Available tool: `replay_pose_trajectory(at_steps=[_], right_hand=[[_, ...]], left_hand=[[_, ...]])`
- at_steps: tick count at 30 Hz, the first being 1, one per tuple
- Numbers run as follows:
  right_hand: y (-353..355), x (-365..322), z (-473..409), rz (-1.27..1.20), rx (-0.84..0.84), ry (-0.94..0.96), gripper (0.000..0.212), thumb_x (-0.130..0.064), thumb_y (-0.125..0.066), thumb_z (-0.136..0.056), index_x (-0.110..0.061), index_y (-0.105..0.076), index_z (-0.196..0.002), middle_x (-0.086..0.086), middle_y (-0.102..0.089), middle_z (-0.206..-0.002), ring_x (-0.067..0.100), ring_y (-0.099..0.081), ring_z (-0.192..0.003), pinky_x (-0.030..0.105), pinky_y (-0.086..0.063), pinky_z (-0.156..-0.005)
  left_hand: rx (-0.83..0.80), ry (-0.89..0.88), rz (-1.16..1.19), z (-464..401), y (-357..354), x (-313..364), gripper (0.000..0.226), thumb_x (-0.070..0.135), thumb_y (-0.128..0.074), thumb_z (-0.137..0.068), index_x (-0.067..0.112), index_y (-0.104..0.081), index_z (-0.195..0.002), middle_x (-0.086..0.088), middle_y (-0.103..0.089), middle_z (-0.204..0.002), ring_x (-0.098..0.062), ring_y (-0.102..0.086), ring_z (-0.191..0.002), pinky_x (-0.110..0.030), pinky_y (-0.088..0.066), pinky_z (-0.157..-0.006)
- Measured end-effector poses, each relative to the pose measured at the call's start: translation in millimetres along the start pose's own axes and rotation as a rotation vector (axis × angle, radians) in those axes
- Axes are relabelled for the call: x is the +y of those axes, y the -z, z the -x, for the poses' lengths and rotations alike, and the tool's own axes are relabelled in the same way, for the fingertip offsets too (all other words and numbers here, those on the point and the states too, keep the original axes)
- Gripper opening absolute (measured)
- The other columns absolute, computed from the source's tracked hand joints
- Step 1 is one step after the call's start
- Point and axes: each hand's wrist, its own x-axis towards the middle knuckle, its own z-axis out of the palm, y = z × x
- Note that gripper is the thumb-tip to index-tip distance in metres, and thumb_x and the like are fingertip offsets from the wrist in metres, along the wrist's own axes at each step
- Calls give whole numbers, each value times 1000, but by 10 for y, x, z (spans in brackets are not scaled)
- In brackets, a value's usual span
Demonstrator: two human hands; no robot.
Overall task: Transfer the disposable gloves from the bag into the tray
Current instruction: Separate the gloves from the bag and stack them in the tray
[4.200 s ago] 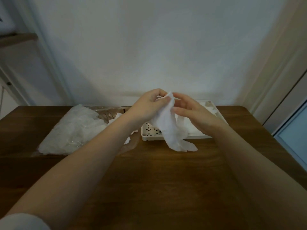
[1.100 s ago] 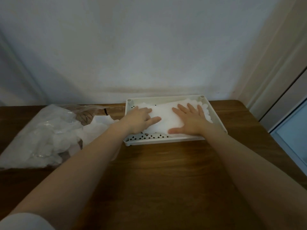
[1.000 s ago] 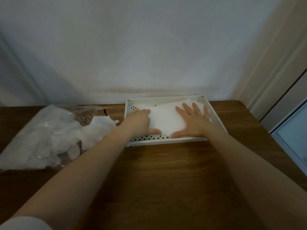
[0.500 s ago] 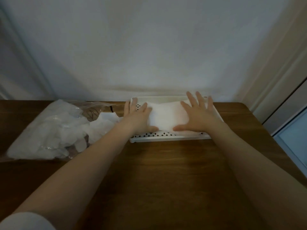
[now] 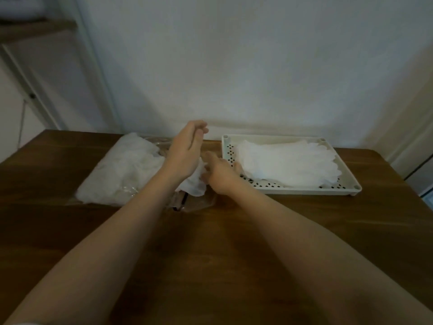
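While a flat stack of gloves (image 5: 285,164) already lies in the perforated white tray (image 5: 276,190), both hands are over at the mouth of the clear bag (image 5: 124,174), which sits just left of the tray on the wooden table (image 5: 222,254). The left hand (image 5: 185,153) hangs raised above the bag's opening, fingers loosely together and relaxed, holding nothing I can make out. The right hand (image 5: 218,174) reaches in low beside it, against the crumpled white glove (image 5: 195,184) spilling out of the opening; its fingertips are hidden behind the left wrist, so I cannot tell whether they grip it. My guess is the next glove is being teased loose, one hand free to steady the slippery film. Bag and tray sit side by side, which keeps each carry short. Plenty of gloves remain bagged. Behind the table stands a plain pale wall, with a cupboard door (image 5: 28,90) at far left.
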Motion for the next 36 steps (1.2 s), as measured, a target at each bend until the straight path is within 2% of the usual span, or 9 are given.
replay_pose_trajectory(at_steps=[5,10,16,18,20,23,26,31,36], right_hand=[[68,-108,-23,55,95,-42,11,-33,-55,-89,-23,-59,-90,1,-62,-89,24,-50,-107,45,-31,-100],[392,-10,160,-769,106,31,18,-29,-62,-88,-18,-55,-77,5,-62,-88,21,-60,-83,33,-47,-73],[606,188,238,-1363,43,-191,32,-34,-43,-100,-7,-60,-95,6,-64,-76,17,-60,-64,28,-51,-63],[656,243,270,-1243,97,-308,34,-34,-40,-101,-6,-58,-90,4,-57,-59,13,-48,-46,23,-40,-44],[687,270,310,-960,116,-394,38,-34,-38,-102,-3,-59,-96,5,-57,-59,14,-48,-47,23,-37,-44],[697,309,380,-523,186,-222,46,-45,-39,-98,-9,-59,-119,3,-63,-108,17,-59,-95,29,-44,-80],[739,205,492,-528,173,176,44,-40,-57,-90,-25,-49,-131,-10,-51,-133,3,-46,-122,22,-36,-99],[808,170,460,-406,252,311,10,-13,-64,-87,-22,-65,-93,-8,-65,-87,8,-60,-85,24,-46,-78],[1004,372,504,-557,376,147,21,-9,-50,-92,-2,-60,-74,7,-50,-69,17,-45,-67,30,-35,-67]], left_hand=[[-80,41,0,67,88,-116,32,19,-34,-102,9,-53,-125,-4,-57,-122,-15,-50,-115,-19,-35,-91],[-256,94,-31,117,150,-166,39,40,-54,-92,23,-49,-126,10,-53,-115,-9,-51,-105,-24,-40,-81],[-200,196,101,86,151,-98,12,29,-56,-92,20,-58,-84,6,-61,-86,-13,-56,-79,-28,-42,-66],[-157,282,219,102,154,-50,23,29,-53,-94,17,-55,-74,4,-58,-76,-14,-53,-70,-27,-39,-63],[-140,362,331,96,172,-16,25,29,-52,-94,12,-59,-77,-1,-60,-75,-16,-55,-68,-28,-41,-64],[-186,423,367,65,195,45,32,34,-52,-93,6,-66,-88,-7,-65,-83,-19,-61,-76,-32,-45,-71],[-305,393,288,36,175,148,40,37,-51,-92,1,-67,-95,-17,-68,-94,-32,-63,-85,-41,-49,-81],[-388,335,280,-41,127,343,27,31,-54,-91,12,-72,-89,-7,-72,-84,-21,-67,-72,-31,-50,-65],[-517,263,179,-75,127,364,22,30,-63,-87,13,-67,-74,7,-67,-69,-7,-63,-62,-21,-49,-56]])
